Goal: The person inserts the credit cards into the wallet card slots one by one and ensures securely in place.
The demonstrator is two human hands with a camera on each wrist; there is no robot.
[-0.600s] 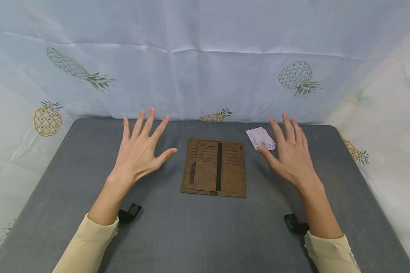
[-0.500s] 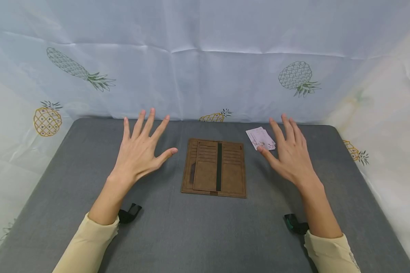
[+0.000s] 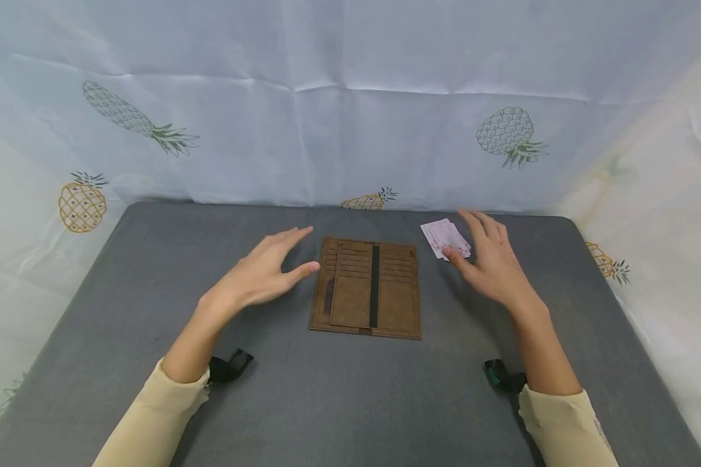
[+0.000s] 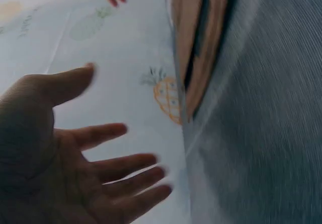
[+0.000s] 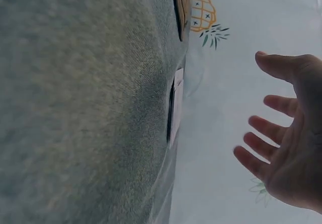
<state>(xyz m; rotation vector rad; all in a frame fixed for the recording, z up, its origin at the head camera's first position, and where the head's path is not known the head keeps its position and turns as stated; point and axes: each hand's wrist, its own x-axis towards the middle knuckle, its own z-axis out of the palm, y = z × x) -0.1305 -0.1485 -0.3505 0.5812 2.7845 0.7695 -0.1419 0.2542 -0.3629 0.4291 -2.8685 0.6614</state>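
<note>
A brown wallet [image 3: 350, 295] lies spread open on the grey table, its card slots facing up and a dark green strip running down its middle. To its upper right is a small stack of pale pink cards [image 3: 441, 235], slightly fanned. My left hand [image 3: 257, 272] hovers left of the wallet, thumb and fingers extended, holding nothing. Above and right of the cards, my right hand [image 3: 493, 266] is held with fingers apart from the thumb; in the right wrist view its palm [image 5: 297, 148] is bare. In the head view its thumb overlaps the cards' lower edge.
The grey table [image 3: 350, 402] ends at a pale curtain [image 3: 385, 143] printed with pineapples, which hangs behind and along both sides. Black straps [image 3: 230, 366] show at the cuffs of both light yellow sleeves.
My left hand has turned and moved right, closer to the wallet. The right hand has dipped slightly, its fingers a little more bent. Wallet and cards have stayed in place.
</note>
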